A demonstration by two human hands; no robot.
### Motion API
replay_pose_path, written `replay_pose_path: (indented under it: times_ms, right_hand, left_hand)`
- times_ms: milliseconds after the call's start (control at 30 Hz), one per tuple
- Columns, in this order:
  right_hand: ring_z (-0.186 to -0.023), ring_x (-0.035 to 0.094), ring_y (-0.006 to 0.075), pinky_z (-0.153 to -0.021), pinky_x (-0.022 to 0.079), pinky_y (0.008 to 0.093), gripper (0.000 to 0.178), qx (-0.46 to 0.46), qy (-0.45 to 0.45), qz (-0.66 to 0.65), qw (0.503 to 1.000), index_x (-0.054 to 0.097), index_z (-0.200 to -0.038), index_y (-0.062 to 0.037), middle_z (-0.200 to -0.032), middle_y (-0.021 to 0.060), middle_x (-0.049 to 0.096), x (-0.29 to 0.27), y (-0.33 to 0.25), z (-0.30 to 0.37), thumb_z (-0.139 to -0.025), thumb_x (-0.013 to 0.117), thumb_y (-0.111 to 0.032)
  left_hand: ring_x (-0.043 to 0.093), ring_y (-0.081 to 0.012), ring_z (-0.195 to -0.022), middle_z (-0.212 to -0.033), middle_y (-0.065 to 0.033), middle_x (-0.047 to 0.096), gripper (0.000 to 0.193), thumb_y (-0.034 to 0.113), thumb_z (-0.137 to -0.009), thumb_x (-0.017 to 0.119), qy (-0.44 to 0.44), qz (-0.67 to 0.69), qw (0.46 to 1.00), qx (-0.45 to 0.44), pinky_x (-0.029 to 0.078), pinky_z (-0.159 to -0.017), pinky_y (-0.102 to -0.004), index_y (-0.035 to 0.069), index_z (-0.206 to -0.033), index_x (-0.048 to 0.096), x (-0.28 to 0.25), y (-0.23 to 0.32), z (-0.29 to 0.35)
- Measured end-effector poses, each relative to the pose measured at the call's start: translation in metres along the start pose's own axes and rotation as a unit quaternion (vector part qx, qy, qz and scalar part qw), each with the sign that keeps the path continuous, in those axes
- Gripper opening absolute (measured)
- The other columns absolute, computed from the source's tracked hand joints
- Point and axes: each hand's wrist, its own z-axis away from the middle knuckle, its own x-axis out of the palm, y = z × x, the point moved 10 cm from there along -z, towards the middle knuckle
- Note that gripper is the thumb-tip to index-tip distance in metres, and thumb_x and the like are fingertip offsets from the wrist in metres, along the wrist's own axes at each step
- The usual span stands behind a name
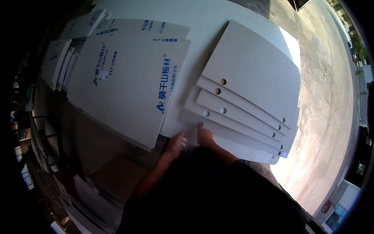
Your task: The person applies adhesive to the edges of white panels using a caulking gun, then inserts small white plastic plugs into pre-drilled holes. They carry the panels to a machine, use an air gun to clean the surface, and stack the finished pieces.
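Observation:
Several white cabinet panels [253,64] lie fanned in a stack on the right of the table, each with round holes along its near edge. My right hand [204,136] is at the near left corner of the lowest panel. One of its fingers is stretched out to a hole there; the other fingers look folded, with nothing visible in them. Just left of it, my left hand [176,146] is closed and slightly blurred. A small white thing [183,143] shows at its fingers, too unclear to name. It is off the panels, near the table's front edge.
Large white boards [130,82] with blue print lie stacked on the left. Smaller boards [56,62] sit beyond them at the far left. The white tabletop [216,13] shows between and behind the stacks. Sunlit concrete floor [323,97] runs along the right; more panels [91,199] stand at lower left.

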Motion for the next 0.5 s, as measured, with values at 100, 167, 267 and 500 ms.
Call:
replay_pose_path:
  times_ms: [100,167,267,500]
  right_hand:
    - [-0.091,0.068,0.0415,-0.079,0.054,0.0474,0.071,-0.022,-0.020,0.000,1.000,0.020,-0.148,0.0099,-0.100,0.0253,0.068,-0.012,0.007,0.009,-0.087,0.052,-0.008]
    - [-0.091,0.068,0.0415,-0.079,0.054,0.0476,0.071,-0.034,-0.008,0.009,0.999,0.021,-0.149,0.0079,-0.101,0.0248,0.068,-0.012,0.012,0.003,-0.087,0.053,-0.008]
    - [-0.090,0.068,0.0415,-0.079,0.054,0.0478,0.069,-0.016,0.000,0.009,1.000,0.025,-0.146,0.0073,-0.102,0.0246,0.068,0.009,0.016,0.000,-0.086,0.054,-0.008]
    - [-0.094,0.067,0.0426,-0.081,0.055,0.0480,0.055,0.001,-0.046,0.015,0.999,0.041,-0.135,0.0057,-0.103,0.0245,0.068,-0.005,-0.010,-0.006,-0.087,0.059,-0.015]
  left_hand:
    - [0.059,-0.0145,-0.064,-0.076,-0.0036,0.061,0.040,0.041,-0.103,0.045,0.005,0.025,1.000,-0.016,0.049,-0.056,-0.0291,0.005,-0.101,0.063,-0.002,-0.011,-0.001]
    - [0.059,-0.0147,-0.064,-0.076,-0.0035,0.061,0.040,0.041,-0.103,0.045,0.007,0.031,0.999,-0.024,0.049,-0.056,-0.0292,0.005,-0.102,0.063,-0.003,-0.019,-0.001]
    - [0.059,-0.0151,-0.063,-0.076,-0.0037,0.062,0.040,0.041,-0.103,0.045,0.005,0.040,0.999,-0.035,0.049,-0.056,-0.0297,0.006,-0.102,0.063,-0.004,-0.031,0.003]
    - [0.059,-0.0156,-0.063,-0.078,-0.0045,0.061,0.039,0.043,-0.103,0.044,-0.003,0.022,1.000,-0.009,0.049,-0.055,-0.0308,0.008,-0.104,0.061,-0.008,-0.026,0.007]
